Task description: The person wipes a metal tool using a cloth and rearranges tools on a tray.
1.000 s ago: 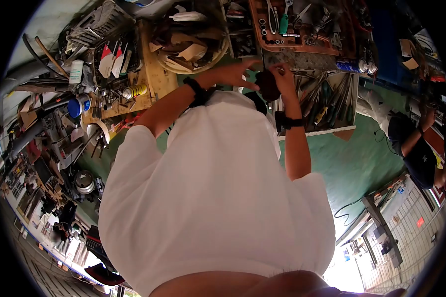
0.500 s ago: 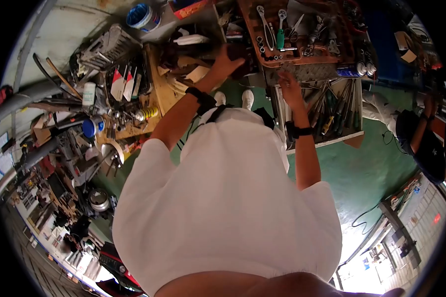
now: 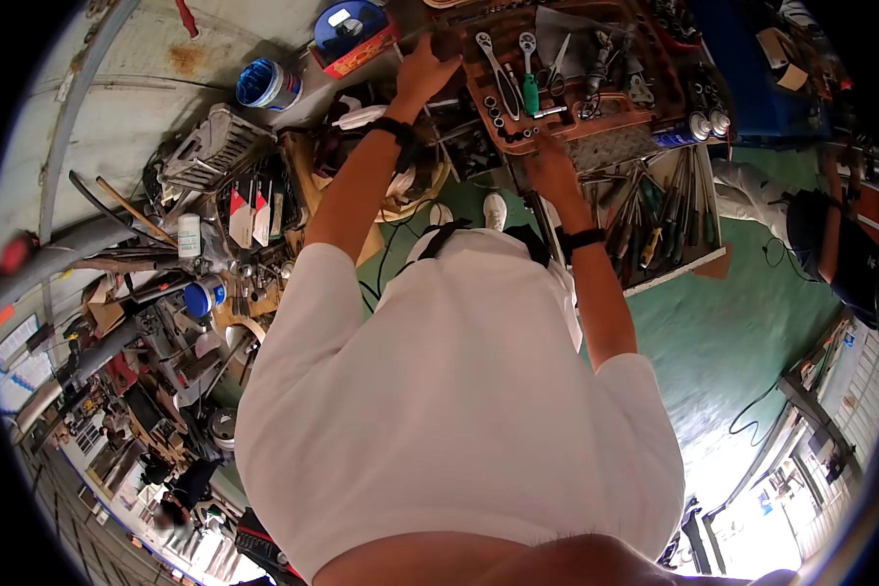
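Note:
My left hand (image 3: 423, 76) is closed around a dark reddish-brown thing (image 3: 446, 46), whose kind I cannot make out, beside the left edge of the orange tool tray (image 3: 615, 115). At the tray's front edge is my right hand (image 3: 554, 174), fingers drawn together beside small sockets (image 3: 496, 121); what they grip is hidden. In the tray lie a ratchet wrench (image 3: 487, 49), a green-handled ratchet (image 3: 529, 83) and scissors (image 3: 558, 70). Below it, an open drawer (image 3: 669, 273) holds several screwdrivers (image 3: 651, 239).
A blue-lidded tub (image 3: 269, 85) and a red box (image 3: 359, 51) stand at the upper left. The left bench carries a white bottle (image 3: 188, 236) and a blue-lidded jar (image 3: 203, 295). Spray cans (image 3: 701, 125) stand right of the tray. Another person (image 3: 822, 230) is at the far right.
My left hand has moved up and slightly left with the dark thing. My right hand has shifted slightly down and left against the tray's front edge, its fingers closer together. The view has tilted.

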`<state>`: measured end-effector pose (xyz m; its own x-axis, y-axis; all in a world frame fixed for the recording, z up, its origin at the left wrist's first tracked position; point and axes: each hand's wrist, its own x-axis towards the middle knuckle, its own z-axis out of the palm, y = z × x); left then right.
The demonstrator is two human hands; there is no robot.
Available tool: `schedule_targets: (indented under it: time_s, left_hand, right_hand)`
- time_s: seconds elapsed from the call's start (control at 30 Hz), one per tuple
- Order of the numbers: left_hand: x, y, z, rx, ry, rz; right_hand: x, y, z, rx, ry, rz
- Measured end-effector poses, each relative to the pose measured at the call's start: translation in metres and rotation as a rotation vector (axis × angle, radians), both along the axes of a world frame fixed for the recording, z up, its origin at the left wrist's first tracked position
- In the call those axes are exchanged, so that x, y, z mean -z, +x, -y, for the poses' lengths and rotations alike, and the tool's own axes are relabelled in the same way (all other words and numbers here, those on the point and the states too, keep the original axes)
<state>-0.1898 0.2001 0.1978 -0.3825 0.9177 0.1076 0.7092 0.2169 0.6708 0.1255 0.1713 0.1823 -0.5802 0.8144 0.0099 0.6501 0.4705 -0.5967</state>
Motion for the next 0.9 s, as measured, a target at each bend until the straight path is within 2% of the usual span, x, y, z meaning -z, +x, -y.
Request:
schedule_targets:
  time_s: [0.07,0.27,0.33,0.47,0.6,0.67,0.83,0.9]
  left_hand:
    - [0.012,0.004,-0.017,0.003,-0.120,-0.091]
    - [0.053,0.006,-0.042,0.052,-0.202,-0.215]
    - [0.043,0.009,-0.040,0.067,-0.253,-0.164]
    - [0.024,0.017,-0.022,0.050,-0.307,-0.078]
    - [0.032,0.028,-0.006,0.028,-0.318,0.009]
    - [0.035,0.038,-0.001,0.005,-0.369,0.153]
    - [0.021,0.054,0.010,-0.016,-0.322,0.131]
    - [0.017,0.056,0.004,-0.081,-0.394,0.065]
  right_hand:
    - [0.002,-0.002,-0.002,0.015,-0.058,0.049]
    - [-0.005,0.000,-0.006,0.015,-0.209,0.096]
    - [0.002,0.001,-0.003,-0.008,-0.108,0.078]
    - [0.003,0.002,-0.005,-0.022,-0.158,0.119]
    - [0.004,0.011,-0.003,-0.060,-0.118,0.060]
    - [0.004,0.013,-0.006,-0.082,-0.117,0.060]
    - [0.007,0.015,-0.007,-0.091,-0.115,0.002]
    - [0.007,0.015,-0.007,-0.090,-0.126,0.016]
